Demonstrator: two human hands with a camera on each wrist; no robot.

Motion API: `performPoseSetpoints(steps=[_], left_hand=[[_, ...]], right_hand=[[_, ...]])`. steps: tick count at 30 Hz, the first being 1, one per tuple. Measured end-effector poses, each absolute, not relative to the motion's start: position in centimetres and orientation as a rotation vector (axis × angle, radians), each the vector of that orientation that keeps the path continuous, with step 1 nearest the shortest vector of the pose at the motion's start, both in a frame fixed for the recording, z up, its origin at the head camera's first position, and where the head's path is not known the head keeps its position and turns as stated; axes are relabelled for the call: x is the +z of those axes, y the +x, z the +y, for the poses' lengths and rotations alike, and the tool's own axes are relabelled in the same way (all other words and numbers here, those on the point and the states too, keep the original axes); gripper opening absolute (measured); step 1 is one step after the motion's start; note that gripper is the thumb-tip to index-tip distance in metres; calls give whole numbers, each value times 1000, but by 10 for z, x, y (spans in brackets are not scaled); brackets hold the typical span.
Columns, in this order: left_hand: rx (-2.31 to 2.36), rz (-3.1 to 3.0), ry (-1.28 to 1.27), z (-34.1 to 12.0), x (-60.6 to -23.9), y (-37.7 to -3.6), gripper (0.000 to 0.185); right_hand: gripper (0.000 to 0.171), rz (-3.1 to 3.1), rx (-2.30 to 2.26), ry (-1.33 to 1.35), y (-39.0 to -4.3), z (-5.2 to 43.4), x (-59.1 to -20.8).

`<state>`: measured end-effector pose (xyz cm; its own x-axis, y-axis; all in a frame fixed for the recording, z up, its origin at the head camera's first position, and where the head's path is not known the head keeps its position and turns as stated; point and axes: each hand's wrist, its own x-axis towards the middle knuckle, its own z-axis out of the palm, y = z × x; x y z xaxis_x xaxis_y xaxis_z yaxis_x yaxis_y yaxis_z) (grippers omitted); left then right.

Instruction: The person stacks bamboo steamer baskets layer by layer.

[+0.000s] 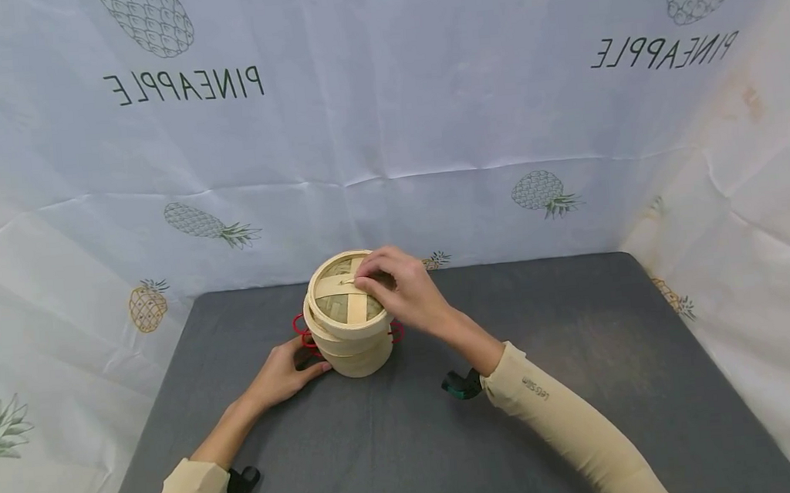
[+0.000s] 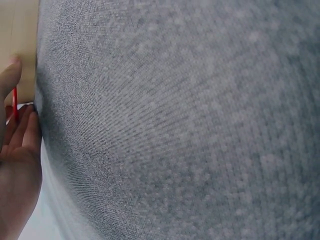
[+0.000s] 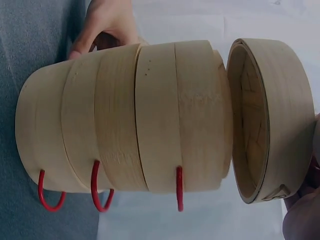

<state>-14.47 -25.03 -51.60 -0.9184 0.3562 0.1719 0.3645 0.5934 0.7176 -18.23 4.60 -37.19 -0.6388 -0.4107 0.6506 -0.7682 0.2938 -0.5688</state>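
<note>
One stack of bamboo steamer baskets [image 1: 350, 343] stands near the middle of the grey table [image 1: 587, 386], toward its far edge. The right-wrist view shows three tiers in the stack [image 3: 125, 120] and one lid [image 3: 270, 120] — the lid is tilted, raised off the top tier on one side with a gap showing beneath its rim. Three red wire handles [image 3: 100, 192] hang along one side of the tiers; from the head camera a red loop [image 1: 300, 325] shows on the left of the stack and another on the right.

Two hands are at work. The right hand [image 1: 401, 288] lies over the lid [image 1: 345, 297], its fingers curled down onto the woven top and pinching the strap there. The left hand [image 1: 285, 373] rests on the table against the base of the stack, fingers loosely extended and touching the lowest basket beside the red loop — it grips nothing.

Both arms wear cream sleeves [image 1: 576, 426], each with a small dark camera mount at the wrist.

The table is covered in grey felt-like cloth [image 2: 175, 125]. A white backdrop [image 1: 385, 123] printed with pineapples and the mirrored word PINEAPPLE — twice — closes in the back and both sides.
</note>
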Motion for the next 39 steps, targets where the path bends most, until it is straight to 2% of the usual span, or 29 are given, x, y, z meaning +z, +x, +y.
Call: performPoseSetpoints(steps=[39], left_hand=[[-1334, -2771, -629, -250, -516, -142, 47]], right_hand=[[10, -2238, 1312, 1055, -190, 25, -389]])
